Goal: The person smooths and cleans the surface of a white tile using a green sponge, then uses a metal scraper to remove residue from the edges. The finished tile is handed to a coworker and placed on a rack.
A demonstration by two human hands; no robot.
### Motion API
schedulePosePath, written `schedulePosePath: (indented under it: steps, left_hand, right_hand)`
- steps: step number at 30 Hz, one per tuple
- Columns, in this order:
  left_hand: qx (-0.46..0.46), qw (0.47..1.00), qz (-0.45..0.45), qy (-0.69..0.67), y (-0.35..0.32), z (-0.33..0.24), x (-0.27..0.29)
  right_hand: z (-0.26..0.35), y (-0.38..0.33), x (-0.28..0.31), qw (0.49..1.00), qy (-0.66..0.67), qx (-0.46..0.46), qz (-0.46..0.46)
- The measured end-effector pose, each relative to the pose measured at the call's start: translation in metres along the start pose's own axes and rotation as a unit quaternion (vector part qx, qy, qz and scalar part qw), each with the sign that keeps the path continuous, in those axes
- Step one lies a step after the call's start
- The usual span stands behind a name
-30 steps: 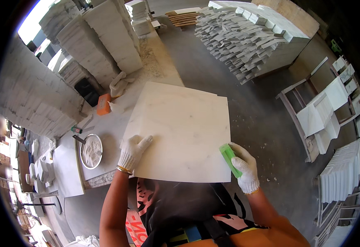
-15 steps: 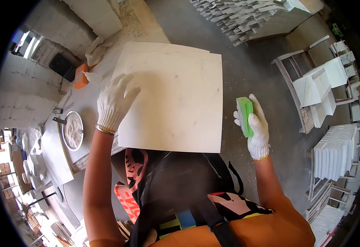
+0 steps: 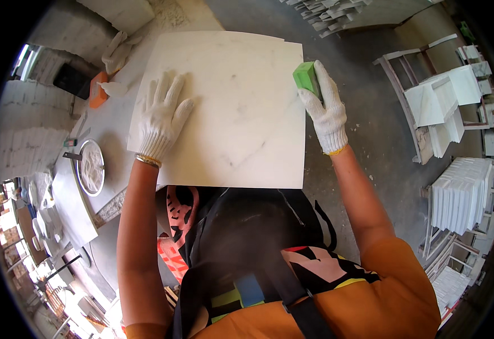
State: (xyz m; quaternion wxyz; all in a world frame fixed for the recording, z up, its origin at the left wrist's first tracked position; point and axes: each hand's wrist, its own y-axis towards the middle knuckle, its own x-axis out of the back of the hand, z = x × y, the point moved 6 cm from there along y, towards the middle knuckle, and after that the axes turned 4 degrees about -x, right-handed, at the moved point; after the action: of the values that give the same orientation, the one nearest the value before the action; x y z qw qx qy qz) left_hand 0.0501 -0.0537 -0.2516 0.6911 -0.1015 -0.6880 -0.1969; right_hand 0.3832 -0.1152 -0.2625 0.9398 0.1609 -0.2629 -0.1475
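White-gloved left hand (image 3: 159, 116) lies flat, fingers spread, on the marble slab (image 3: 241, 113). Right hand (image 3: 327, 110) grips a green block (image 3: 306, 79) at the slab's edge — its lower part hidden by the fingers.

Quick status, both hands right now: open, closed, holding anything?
Left hand: open, fingers spread, palm flat on the white marble slab.
Right hand: closed around a green block at the slab's right edge.

Both hands wear white knitted work gloves, the left glove (image 3: 161, 116) above a thin metal bangle (image 3: 147, 161), the right glove (image 3: 327, 110) edged yellow at its cuff. Orange short sleeves show beneath a dark, possibly black, patterned apron (image 3: 252, 248).
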Motion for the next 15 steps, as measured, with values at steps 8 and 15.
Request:
schedulePosePath:
  steps: [8, 15]
  left_hand:
    - [-0.005, 1.000, -0.019, -0.011, -0.004, 0.002, -0.004]
    - [-0.012, 0.999, 0.005, 0.029, 0.004, -0.003, 0.002]
  right_hand:
    - [0.050, -0.126, 0.029, 0.982, -0.001, 0.078, 0.174]
    - [-0.012, 0.001, -0.004, 0.997, 0.063, -0.040, 0.000]
